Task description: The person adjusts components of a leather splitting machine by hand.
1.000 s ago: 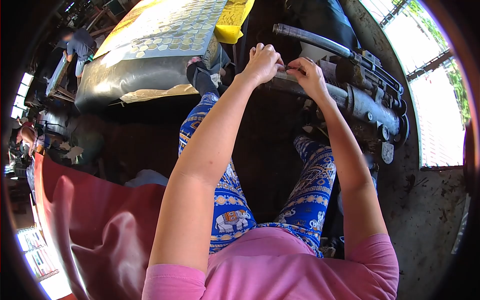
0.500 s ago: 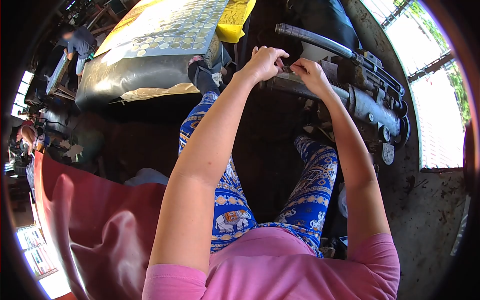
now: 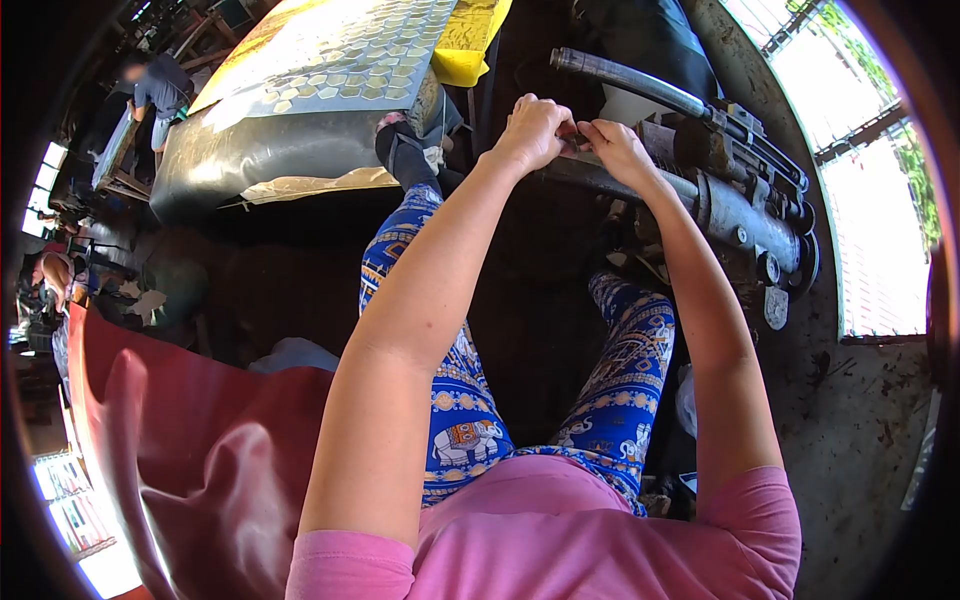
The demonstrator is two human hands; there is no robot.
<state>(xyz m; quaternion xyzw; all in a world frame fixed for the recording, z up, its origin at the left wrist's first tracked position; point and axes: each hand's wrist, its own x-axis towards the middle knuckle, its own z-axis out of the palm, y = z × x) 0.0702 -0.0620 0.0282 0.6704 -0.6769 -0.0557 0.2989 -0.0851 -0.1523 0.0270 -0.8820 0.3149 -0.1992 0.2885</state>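
Both hands meet at the near end of an industrial machine, probably a sewing machine [image 3: 745, 215], with a long arm and a handwheel at its right. My left hand [image 3: 537, 132] has its fingers curled in, with the fingertips beside a small dark piece. My right hand [image 3: 617, 152] pinches at that same spot with thumb and forefinger, just over the metal arm. What lies between the fingertips is too small and dark to name. Above the right hand runs a thin metal tube [image 3: 635, 80], apart from both hands.
A padded bench with a dark cover [image 3: 230, 165] carries a sheet of hexagon-like pieces [image 3: 360, 70] and yellow material [image 3: 465, 45]. Red sheet material [image 3: 220, 440] drapes at left. Another person [image 3: 160, 90] stands in the far left background. A barred window [image 3: 880, 210] is at right.
My left hand has moved slightly right, and its fingers have curled in closer to the right hand. The right hand has shifted slightly, still pinching.
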